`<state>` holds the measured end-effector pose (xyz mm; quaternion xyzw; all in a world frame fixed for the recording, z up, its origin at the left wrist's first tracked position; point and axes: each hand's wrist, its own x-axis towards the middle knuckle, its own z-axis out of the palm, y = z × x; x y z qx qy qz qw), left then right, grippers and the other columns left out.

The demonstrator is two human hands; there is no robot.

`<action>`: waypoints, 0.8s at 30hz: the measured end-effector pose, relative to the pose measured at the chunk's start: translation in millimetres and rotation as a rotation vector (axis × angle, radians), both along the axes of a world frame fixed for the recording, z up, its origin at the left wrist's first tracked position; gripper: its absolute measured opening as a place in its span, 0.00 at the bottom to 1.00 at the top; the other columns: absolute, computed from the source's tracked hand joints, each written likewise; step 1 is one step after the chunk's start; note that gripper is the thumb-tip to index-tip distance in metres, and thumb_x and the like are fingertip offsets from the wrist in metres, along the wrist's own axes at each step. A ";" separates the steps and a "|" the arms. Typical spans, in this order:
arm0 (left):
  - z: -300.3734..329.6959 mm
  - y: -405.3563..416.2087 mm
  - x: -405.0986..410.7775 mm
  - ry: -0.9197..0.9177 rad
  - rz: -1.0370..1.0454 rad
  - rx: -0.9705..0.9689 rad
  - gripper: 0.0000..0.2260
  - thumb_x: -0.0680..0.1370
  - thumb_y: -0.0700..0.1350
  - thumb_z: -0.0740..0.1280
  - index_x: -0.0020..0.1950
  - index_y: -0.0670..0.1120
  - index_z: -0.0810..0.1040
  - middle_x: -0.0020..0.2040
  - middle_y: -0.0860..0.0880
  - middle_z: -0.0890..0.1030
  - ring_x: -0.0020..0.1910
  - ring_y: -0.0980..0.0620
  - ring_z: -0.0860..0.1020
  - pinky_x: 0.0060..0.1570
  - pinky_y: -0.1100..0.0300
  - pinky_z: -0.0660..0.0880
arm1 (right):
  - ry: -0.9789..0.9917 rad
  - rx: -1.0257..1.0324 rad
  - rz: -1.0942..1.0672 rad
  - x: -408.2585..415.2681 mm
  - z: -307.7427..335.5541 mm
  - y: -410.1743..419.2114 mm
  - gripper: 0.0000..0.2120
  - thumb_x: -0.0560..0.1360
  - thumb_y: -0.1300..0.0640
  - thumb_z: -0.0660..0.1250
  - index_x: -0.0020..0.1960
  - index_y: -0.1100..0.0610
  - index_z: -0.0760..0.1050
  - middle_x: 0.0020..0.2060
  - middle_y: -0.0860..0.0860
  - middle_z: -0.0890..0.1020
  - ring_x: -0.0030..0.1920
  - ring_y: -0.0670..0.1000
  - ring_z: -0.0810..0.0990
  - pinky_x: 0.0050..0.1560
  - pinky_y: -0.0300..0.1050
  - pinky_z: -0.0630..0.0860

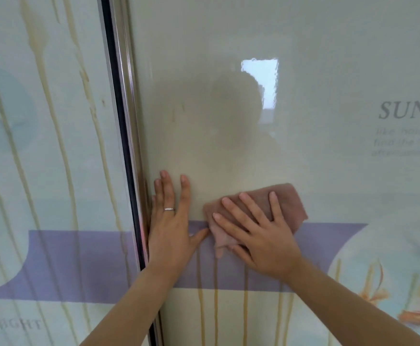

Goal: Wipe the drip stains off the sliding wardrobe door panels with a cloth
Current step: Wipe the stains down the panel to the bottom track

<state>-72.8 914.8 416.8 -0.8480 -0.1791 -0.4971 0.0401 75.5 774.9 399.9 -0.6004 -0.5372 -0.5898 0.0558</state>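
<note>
The right hand (266,236) is lying flat with its fingers (253,208) spread wide, pressing a pinkish-brown cloth (288,203) against the right door panel (303,121); the cloth is sticking out beyond the fingertips and to the right of them, with a crumpled corner hanging just under the thumb. The left hand (172,228) is also resting flat on the same panel, fingers straight and slightly parted, a ring (169,209) showing on one of them, its thumb tip reaching almost to the cloth's edge. Just left of these fingers the metal door frame (126,146) is running vertically, and beyond it the left door panel (41,146) is carrying long tan drip stains (64,146). Below both palms, more drips (216,295) are running down across a purple band (328,245). Above the fingertips the panel is looking smeared and hazy.
</note>
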 end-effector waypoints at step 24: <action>6.5 -5.2 -2.3 -0.033 -0.022 -0.024 0.52 0.61 0.58 0.76 0.76 0.44 0.51 0.76 0.39 0.48 0.74 0.42 0.48 0.72 0.58 0.40 | -0.027 0.110 -0.078 5.8 50.9 1.6 0.27 0.79 0.43 0.51 0.76 0.48 0.57 0.76 0.51 0.58 0.78 0.56 0.50 0.72 0.68 0.43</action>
